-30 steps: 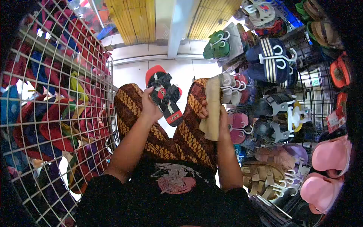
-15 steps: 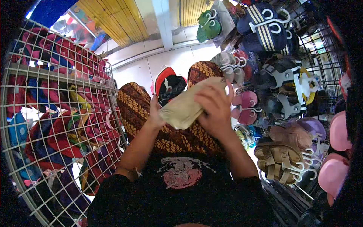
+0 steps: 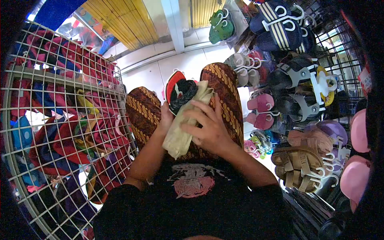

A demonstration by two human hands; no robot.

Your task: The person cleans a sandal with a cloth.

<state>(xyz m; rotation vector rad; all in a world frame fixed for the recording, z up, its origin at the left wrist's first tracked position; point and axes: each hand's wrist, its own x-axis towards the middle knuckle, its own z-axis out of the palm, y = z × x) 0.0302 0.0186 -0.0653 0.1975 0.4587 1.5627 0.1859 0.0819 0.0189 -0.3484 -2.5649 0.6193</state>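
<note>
A beige cloth (image 3: 178, 138), bunched lengthwise, lies slanting over my lap. My right hand (image 3: 208, 128) presses on it from the right, fingers bent over its surface. My left hand (image 3: 165, 118) is at the left side of a sandal (image 3: 173, 89) with a red insole, pale rim and black strap, and appears to grip it; the cloth hides most of those fingers. The cloth covers the sandal's near end. Both knees, in brown batik-patterned trousers (image 3: 224, 88), rise on either side of the sandal.
A white wire rack (image 3: 68, 72) full of colourful footwear stands close on my left. On the right, sandals hang on white hooks, among them striped navy slides (image 3: 280, 34), pink slippers (image 3: 262, 104) and brown sandals (image 3: 298, 168). Green sandals (image 3: 221, 28) hang ahead, beside a door frame (image 3: 174, 26).
My right hand and the cloth have moved down and left, and the cloth has turned steeper. More of the sandal's black strap shows. My left hand has barely moved.
</note>
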